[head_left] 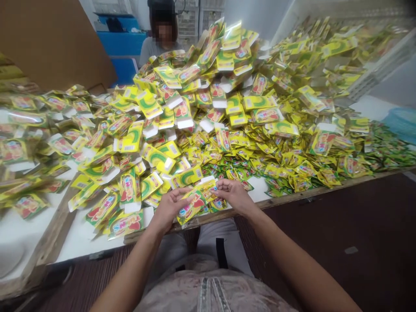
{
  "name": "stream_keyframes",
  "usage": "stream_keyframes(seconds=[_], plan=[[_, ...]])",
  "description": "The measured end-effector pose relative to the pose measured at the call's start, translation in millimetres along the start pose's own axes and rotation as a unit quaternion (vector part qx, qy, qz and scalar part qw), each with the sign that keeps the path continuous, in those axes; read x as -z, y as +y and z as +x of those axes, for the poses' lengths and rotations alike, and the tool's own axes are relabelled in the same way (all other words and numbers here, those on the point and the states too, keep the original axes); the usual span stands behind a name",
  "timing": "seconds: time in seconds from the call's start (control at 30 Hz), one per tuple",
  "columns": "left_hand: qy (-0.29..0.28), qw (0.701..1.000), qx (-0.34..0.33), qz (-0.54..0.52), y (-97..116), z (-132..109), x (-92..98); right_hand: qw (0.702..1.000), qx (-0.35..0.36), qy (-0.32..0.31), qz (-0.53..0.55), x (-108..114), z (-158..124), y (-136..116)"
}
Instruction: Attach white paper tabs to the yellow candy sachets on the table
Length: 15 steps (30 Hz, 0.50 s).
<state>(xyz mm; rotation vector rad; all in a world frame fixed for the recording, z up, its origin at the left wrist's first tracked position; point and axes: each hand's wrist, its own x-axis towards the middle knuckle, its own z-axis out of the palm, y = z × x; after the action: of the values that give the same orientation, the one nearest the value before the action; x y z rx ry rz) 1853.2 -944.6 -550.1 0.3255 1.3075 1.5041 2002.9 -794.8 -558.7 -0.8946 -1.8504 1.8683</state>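
Note:
My left hand (pixel 169 209) is closed on a small yellow and green carton (pixel 192 208) with colourful letters and a red fruit print. The carton lies tilted at the table's front edge, its open end towards my right hand (pixel 234 196). That hand pinches a small yellow sachet (pixel 209 189) at the carton's open end; how far it sits inside I cannot tell. Just below the right fingertips lies another sachet (pixel 218 205). Similar cartons (pixel 130 187), many with white flaps open, are heaped beside my left hand.
A tall pile of cartons (pixel 201 86) covers the table's back. Yellow sachets (pixel 302 173) and green sachets (pixel 390 145) spread to the right. A white crate (pixel 383 65) tips out sachets. A wooden edge strip (pixel 286 198) runs along the front. Another person (pixel 146 48) sits opposite.

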Motion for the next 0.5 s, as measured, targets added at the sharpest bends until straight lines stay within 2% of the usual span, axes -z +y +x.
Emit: stream_keyframes(seconds=[0.1, 0.2, 0.3, 0.37, 0.5], plan=[[-0.025, 1.0, 0.007, 0.016, -0.7, -0.1, 0.7, 0.997, 0.01, -0.051, -0.048, 6.5, -0.7, -3.8], [-0.045, 0.999, 0.008, 0.017, -5.9, 2.6, 0.6, 0.993, 0.021, -0.06, -0.103, 6.7, -3.0, -7.8], [-0.027, 1.0, 0.009, -0.002, -11.1, 5.5, -0.4, 0.987, 0.036, -0.051, -0.148, 0.0, -6.7, -8.6], [-0.003, 1.0, 0.004, -0.018, -12.4, 6.6, -1.5, 0.989, 0.035, -0.032, -0.141, -6.3, -9.3, -7.1], [-0.011, 1.0, 0.0, -0.018, -10.8, 7.3, -2.5, 0.989, 0.055, 0.012, -0.134, -15.3, -13.5, -3.7]])
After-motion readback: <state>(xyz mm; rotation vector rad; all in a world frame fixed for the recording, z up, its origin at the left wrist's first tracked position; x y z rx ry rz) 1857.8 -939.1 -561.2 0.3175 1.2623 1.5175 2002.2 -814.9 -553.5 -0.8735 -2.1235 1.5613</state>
